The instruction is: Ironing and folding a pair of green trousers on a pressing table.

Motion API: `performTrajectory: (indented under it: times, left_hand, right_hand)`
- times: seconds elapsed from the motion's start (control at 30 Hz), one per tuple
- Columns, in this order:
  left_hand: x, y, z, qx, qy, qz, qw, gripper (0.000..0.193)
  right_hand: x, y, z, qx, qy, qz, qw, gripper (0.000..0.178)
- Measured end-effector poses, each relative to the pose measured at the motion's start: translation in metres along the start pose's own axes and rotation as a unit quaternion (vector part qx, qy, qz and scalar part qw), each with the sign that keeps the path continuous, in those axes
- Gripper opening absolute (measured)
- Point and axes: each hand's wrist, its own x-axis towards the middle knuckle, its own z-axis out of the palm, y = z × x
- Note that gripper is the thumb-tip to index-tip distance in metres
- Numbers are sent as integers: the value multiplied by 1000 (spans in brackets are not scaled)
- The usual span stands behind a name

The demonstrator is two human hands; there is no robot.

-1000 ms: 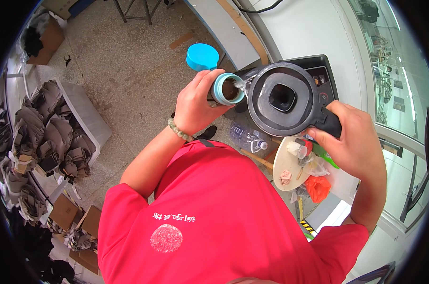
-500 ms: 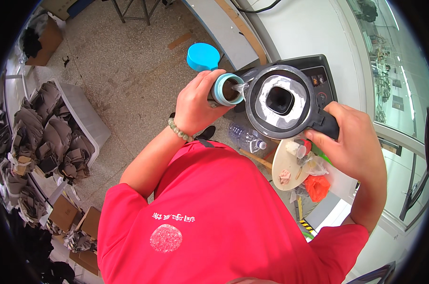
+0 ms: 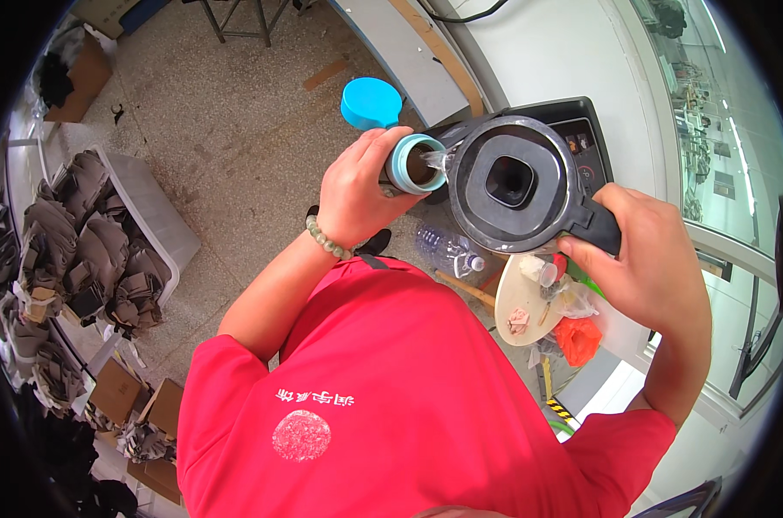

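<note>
My left hand [image 3: 357, 186] is wrapped round a light-blue bottle [image 3: 398, 166], whose round mouth faces up and shows dark brown contents. Its bright blue flip lid [image 3: 371, 103] hangs open on the far side. With my right hand [image 3: 646, 250] I grip the black handle of an electric kettle [image 3: 543, 220], tilted so that its spout meets the bottle's mouth. Clear water [image 3: 435, 160] runs from the spout into the bottle. The kettle's black lid is closed. Behind the kettle, partly hidden by it, is a black kettle base [image 3: 586, 142] with a control panel.
Below the kettle stands a small round stool [image 3: 508, 293] bearing packets, beside a red plastic bag [image 3: 577, 341]. A clear plastic bottle [image 3: 450, 250] lies on the floor. A grey bin [image 3: 163, 224] of dark cut pieces is at left. Glass panes [image 3: 737, 164] line the right.
The kettle has shifted very slightly, and the bright reflection on its lid has gone. Water still flows into the bottle, and the liquid inside appears higher. My left hand stays put.
</note>
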Motion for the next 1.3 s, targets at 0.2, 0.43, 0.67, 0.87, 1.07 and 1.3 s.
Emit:
performTrajectory:
  times: [0.2,0.43,0.67,0.87,1.07,1.3]
  left_hand:
    - [-1,0,0,3,-2,1,1000,68]
    - [-1,4,-2,1,-4,8,1000,69]
    - [0,5,-3,-3,0,12,1000,68]
    - [4,7,-5,-4,-3,16,1000,67]
    - [5,11,-4,-1,-5,18,1000,66]
    - [5,12,-2,-4,1,22,1000,67]
  right_hand:
    - [0,-2,1,-10,4,-24,1000,34]
    - [-1,-3,1,-21,-4,-13,1000,34]
    - [0,-4,0,-24,-7,-14,1000,33]
    - [1,-3,0,-20,-12,-8,1000,33]
    - [-2,-3,-2,-19,-12,-13,1000,33]
    - [-1,-3,-4,-38,-17,-11,999,32]
